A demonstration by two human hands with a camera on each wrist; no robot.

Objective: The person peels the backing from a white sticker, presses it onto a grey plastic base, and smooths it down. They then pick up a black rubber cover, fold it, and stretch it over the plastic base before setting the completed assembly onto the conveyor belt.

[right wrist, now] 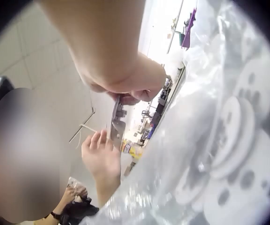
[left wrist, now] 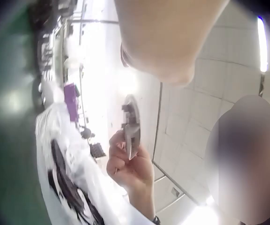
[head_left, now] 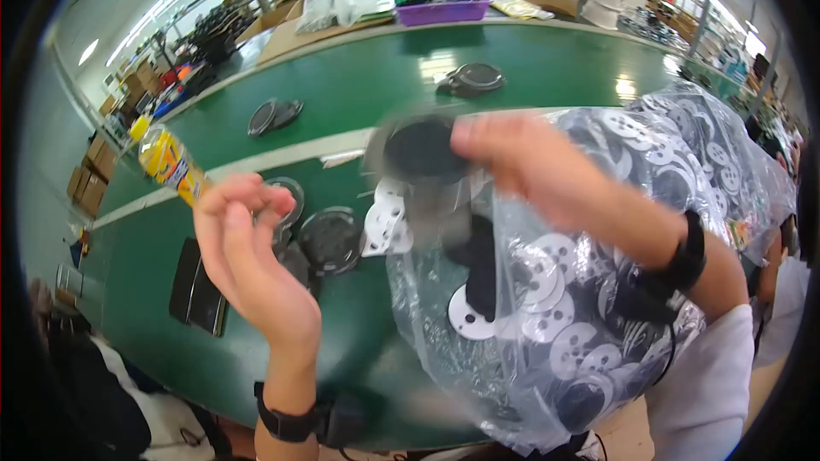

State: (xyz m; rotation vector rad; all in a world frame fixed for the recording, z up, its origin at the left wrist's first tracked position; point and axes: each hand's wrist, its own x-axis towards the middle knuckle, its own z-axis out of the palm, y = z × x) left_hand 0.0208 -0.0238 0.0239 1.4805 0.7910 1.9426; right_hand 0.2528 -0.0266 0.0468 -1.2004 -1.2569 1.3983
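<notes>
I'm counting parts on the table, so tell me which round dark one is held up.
The motion-blurred one, gripped in the right hand; the others outside the plastic bag lie on the green surfaces.

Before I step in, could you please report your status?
Right hand gripping dark round part, aloft; left hand open, nothing held; clear bag of discs crowding right side.
</notes>
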